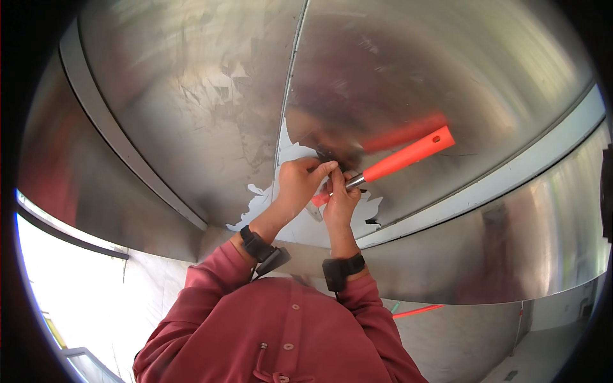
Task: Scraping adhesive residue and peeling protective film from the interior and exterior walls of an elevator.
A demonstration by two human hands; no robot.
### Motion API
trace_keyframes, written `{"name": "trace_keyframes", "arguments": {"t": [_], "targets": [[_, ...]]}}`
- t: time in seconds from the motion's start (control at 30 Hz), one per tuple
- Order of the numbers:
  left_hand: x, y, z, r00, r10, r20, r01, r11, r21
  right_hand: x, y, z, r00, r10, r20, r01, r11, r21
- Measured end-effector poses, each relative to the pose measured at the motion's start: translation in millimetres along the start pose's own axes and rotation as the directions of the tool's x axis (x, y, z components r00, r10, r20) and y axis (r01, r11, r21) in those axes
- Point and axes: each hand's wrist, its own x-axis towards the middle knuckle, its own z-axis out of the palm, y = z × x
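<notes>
White film point(287, 230) with torn, jagged edges clings to brushed metal panels around a long seam. My left hand point(299, 179) is at the film's upper part, thumb and fingertips drawn together beside the right fingers. Whether those fingertips pinch any film is hidden. In my right hand point(341, 201) is a scraper with a long red handle point(409, 153), gripped at its metal shaft point(355, 181). Its red head point(320, 198) and pale blade point(313, 212) point down to the left, over the film. The handle slants up to the right and is mirrored in the metal.
A seam point(289, 81) divides the left metal panel point(191, 119) from the right metal panel point(431, 86). Grey frame strips point(119, 139) border them. Thin film remnants point(225, 86) mark the left panel. Behind me, a red bar point(419, 311) shows by the pale floor point(440, 340).
</notes>
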Motion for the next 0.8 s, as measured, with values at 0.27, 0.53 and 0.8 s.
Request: {"name": "trace_keyframes", "arguments": {"t": [0.27,0.53,0.8], "targets": [[5,-6,9,0.987,-0.163,0.01,0.162,0.968,-0.192,-1,4,-5,1.0,0.002,0.006,-0.002,1.0,0.023],[5,-15,7,0.979,-0.189,0.079,0.205,0.916,-0.345,-39,11,-4,0.989,0.095,0.113,-0.067,0.971,-0.229],[3,-12,5,0.968,-0.196,0.155,0.243,0.886,-0.396,-42,16,-29,0.998,0.045,-0.045,-0.05,0.991,-0.126]]}}
